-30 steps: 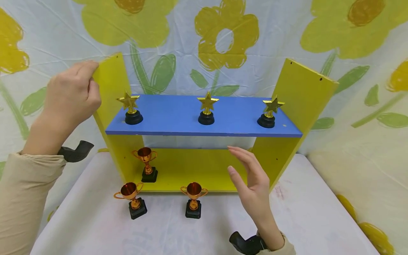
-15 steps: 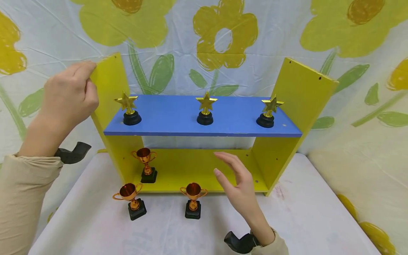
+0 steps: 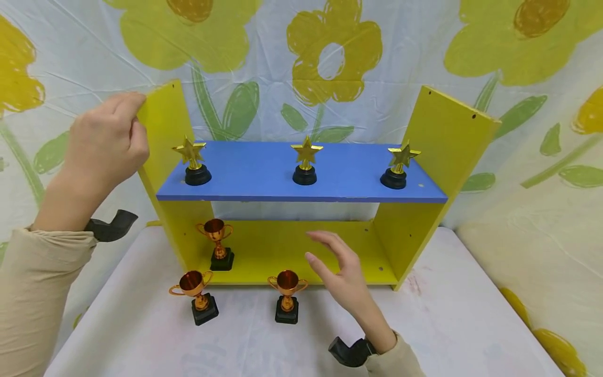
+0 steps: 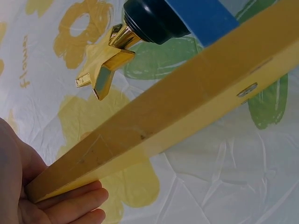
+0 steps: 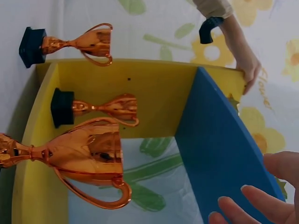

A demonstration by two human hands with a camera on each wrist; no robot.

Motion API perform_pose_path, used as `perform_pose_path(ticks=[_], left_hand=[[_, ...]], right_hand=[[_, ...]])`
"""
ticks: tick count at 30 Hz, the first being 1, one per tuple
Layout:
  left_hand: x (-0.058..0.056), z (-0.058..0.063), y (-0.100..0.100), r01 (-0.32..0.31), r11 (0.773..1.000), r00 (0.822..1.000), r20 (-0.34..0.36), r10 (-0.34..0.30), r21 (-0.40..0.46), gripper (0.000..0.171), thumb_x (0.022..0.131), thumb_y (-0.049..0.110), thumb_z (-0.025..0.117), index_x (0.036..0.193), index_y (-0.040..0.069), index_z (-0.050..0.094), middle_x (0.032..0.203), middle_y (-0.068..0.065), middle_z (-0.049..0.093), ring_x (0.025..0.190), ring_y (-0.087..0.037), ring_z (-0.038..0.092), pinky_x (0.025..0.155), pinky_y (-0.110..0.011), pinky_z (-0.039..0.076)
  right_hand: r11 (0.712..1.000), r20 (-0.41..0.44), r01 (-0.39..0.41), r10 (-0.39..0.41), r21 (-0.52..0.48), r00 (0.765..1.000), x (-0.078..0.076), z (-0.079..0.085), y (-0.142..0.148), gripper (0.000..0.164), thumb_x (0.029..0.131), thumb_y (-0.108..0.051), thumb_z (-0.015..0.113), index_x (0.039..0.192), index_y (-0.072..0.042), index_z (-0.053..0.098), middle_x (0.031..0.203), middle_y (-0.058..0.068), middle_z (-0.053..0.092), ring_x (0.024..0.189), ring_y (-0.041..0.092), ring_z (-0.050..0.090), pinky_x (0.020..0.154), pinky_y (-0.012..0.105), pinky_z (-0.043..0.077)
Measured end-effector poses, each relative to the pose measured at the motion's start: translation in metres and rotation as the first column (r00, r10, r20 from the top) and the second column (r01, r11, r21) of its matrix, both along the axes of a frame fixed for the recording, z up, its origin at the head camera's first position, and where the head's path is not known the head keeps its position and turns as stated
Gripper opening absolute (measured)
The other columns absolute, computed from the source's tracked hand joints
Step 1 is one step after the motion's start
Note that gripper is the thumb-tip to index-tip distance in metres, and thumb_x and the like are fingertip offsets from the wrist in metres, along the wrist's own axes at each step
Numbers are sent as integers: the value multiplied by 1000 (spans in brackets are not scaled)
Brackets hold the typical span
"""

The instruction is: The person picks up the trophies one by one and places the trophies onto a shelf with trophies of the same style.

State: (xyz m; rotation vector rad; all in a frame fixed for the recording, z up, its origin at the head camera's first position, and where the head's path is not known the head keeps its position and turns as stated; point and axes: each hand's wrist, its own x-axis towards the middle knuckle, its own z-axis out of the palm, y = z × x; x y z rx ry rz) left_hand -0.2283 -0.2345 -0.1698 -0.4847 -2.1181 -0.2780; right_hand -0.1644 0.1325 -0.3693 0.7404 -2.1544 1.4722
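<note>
My left hand [image 3: 105,139] holds the top of the left yellow side panel [image 3: 167,112] of a small shelf; in the left wrist view the panel's end [image 4: 154,121] lies between its thumb side and fingers. My right hand [image 3: 341,272] is just right of a copper-coloured trophy cup [image 3: 287,283] on the table. Its fingers are spread and loosely bent, with nothing between them, apart from the cup. A second trophy cup [image 3: 192,283] stands on the table to the left, slightly turned. Another cup [image 3: 215,230] stands on the lower yellow board by the left panel.
Three gold star trophies, left [image 3: 190,152], middle [image 3: 306,153] and right [image 3: 402,157], stand along the blue upper board [image 3: 254,167]. The right side panel [image 3: 447,131] rises beyond. A white cloth covers the table [image 3: 452,324]; a flower-printed curtain [image 3: 400,52] hangs behind.
My right hand has moved left and a little lower in the head view, closer to the middle cup. The left hand stays on the panel. All the trophies keep their places.
</note>
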Motion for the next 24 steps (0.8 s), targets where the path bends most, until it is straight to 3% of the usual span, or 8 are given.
perform_pose_path(ticks=[7,15,24], left_hand=[[-1,0,1,4,1000,1000,7,-4,-1,45,88,3,36,124,-9,61,122,-28,63,107,-52,60,78,-70,43],[0,0,1,6,1000,1000,5,-6,-5,44,88,3,35,123,-10,60,122,-29,63,104,-54,60,76,-70,44],[2,0,1,-2,1000,1000,13,2,1,45,89,3,36,124,-9,60,122,-28,63,103,-54,60,75,-70,44]], right_hand=[[999,43,-1,-1,43,999,-4,-10,-3,37,93,-13,68,130,-13,62,129,-4,62,126,16,54,107,48,41],[992,101,-55,43,113,994,-6,-16,-4,34,95,-20,67,129,-20,63,125,-6,64,120,14,57,102,49,45],[966,214,-76,22,246,977,-4,-19,-9,42,91,-35,71,130,-23,61,121,-13,61,114,17,57,99,47,47]])
